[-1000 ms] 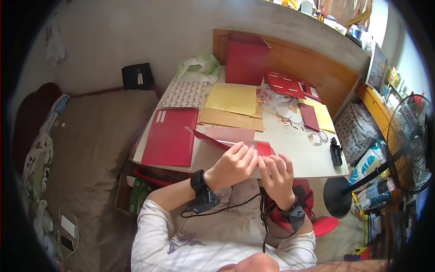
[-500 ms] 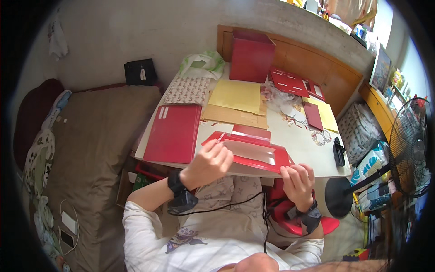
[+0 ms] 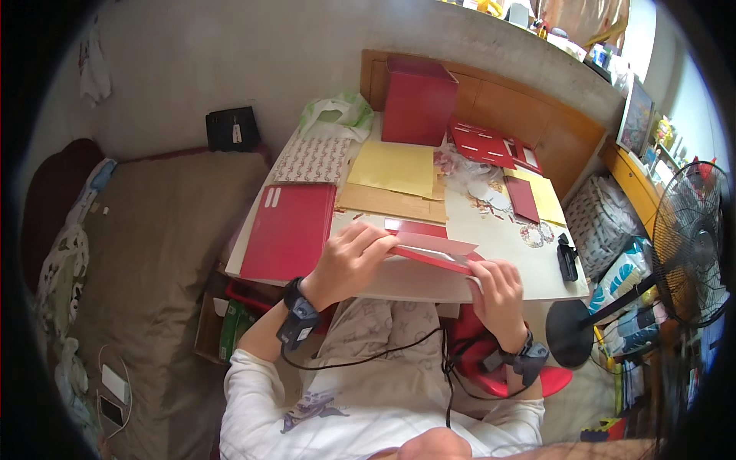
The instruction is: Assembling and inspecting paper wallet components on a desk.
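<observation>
A red cardboard piece with a white inner side (image 3: 435,261) is held up over the table's front edge, its panels folded toward each other. My left hand (image 3: 353,259) is closed on its left end. At the other end, my right hand (image 3: 497,297) grips it with bent fingers. Behind it lies a glossy red strip (image 3: 415,228); I cannot tell whether the two are joined. A stack of red boards (image 3: 287,230) lies to the left of my left hand.
On the white table (image 3: 491,245) are a yellow sheet (image 3: 392,169), a tall red box (image 3: 418,103), patterned sheets (image 3: 313,159), red cut-out cards (image 3: 481,144) and a black tool-like object (image 3: 567,258). A black fan (image 3: 694,241) stands at the right, a bed (image 3: 161,253) at the left.
The red cardboard piece has gone from lying spread open to being tilted and folded inward. My left hand has moved slightly up, and the right hand slightly left.
</observation>
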### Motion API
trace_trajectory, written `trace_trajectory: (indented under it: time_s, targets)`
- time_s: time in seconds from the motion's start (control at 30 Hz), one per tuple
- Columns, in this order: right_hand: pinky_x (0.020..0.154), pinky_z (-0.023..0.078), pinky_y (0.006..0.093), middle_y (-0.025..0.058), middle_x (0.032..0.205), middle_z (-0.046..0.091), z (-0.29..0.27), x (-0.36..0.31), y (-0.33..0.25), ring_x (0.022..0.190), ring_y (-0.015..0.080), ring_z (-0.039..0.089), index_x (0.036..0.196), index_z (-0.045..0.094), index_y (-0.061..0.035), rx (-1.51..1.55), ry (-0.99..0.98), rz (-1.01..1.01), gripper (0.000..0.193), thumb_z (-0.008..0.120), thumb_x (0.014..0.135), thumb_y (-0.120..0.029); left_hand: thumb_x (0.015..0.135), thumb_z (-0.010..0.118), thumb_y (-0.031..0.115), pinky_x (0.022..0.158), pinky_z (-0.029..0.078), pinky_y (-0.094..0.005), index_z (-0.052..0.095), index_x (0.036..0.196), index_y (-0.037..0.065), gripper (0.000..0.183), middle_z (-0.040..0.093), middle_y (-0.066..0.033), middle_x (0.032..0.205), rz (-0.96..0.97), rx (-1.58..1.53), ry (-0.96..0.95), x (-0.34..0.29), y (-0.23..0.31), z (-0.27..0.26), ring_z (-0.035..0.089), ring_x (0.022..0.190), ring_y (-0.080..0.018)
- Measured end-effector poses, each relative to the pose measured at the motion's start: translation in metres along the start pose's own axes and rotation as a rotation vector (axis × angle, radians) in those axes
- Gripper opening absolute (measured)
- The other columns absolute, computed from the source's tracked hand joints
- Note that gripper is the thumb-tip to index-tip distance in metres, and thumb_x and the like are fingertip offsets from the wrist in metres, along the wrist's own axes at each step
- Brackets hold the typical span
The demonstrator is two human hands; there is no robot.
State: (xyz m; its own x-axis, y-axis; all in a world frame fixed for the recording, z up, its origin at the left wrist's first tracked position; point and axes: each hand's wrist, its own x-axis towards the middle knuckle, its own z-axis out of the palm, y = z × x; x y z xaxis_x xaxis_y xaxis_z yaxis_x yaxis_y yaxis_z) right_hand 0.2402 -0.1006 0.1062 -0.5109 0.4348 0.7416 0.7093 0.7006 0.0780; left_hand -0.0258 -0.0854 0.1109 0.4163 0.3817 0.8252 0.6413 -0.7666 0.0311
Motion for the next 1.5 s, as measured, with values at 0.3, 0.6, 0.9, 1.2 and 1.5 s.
trace_trajectory:
  time_s: [0.3, 0.6, 0.9, 1.2, 1.5]
  targets:
    - [0.073, 0.047, 0.0304, 0.0145, 0.088, 0.057, 0.047, 0.019, 0.009, 0.083, 0.0219, 0.058, 0.108, 0.048, 0.0016, 0.631, 0.417, 0.329, 0.03, 0.056, 0.08, 0.006, 0.069, 0.071, 0.011, 0.102, 0.029, -0.0433, 0.044, 0.117, 0.006, 0.056, 0.041, -0.0158, 0.123, -0.088, -0.011, 0.493, 0.039, -0.002, 0.02, 0.041, 0.117, -0.0308]
    - [0.081, 0.037, 0.026, 0.0063, 0.098, 0.046, 0.088, 0.01, 0.031, 0.089, 0.0126, 0.045, 0.114, 0.034, -0.0017, 1.031, 0.49, 0.389, 0.029, 0.049, 0.088, -0.001, 0.08, 0.059, -0.002, 0.106, 0.025, -0.0381, 0.038, 0.118, 0.003, 0.043, 0.036, -0.0144, 0.128, -0.335, -0.587, 0.697, 0.034, -0.052, 0.052, 0.033, 0.125, -0.0254]
    - [0.092, 0.036, 0.032, 0.0142, 0.121, 0.045, 0.076, 0.038, 0.045, 0.111, 0.0202, 0.045, 0.128, 0.024, -0.0037, 0.795, 0.662, 0.299, 0.056, 0.054, 0.082, 0.004, 0.082, 0.055, -0.006, 0.095, 0.036, -0.0297, 0.043, 0.11, 0.003, 0.032, 0.048, -0.0076, 0.108, -0.273, -0.809, 0.508, 0.045, -0.062, 0.054, 0.048, 0.104, -0.0157]
    - [0.095, 0.036, 0.0308, 0.0096, 0.11, 0.056, 0.045, 0.039, 0.079, 0.106, 0.016, 0.05, 0.108, 0.052, 0.0001, 0.993, 0.422, 0.276, 0.032, 0.062, 0.078, 0.005, 0.081, 0.054, -0.006, 0.088, 0.038, -0.0271, 0.04, 0.114, 0.004, 0.037, 0.055, -0.0086, 0.102, -0.435, -1.169, 0.479, 0.039, -0.064, 0.047, 0.05, 0.1, -0.0132]
    - [0.097, 0.037, 0.0321, 0.0123, 0.112, 0.056, 0.035, 0.029, 0.072, 0.107, 0.0178, 0.052, 0.109, 0.054, 0.0026, 1.032, 0.324, 0.307, 0.029, 0.058, 0.081, 0.006, 0.082, 0.054, -0.004, 0.088, 0.037, -0.0266, 0.047, 0.107, 0.003, 0.026, 0.054, -0.0057, 0.1, -0.393, -0.996, 0.618, 0.032, -0.055, 0.049, 0.049, 0.098, -0.0118]
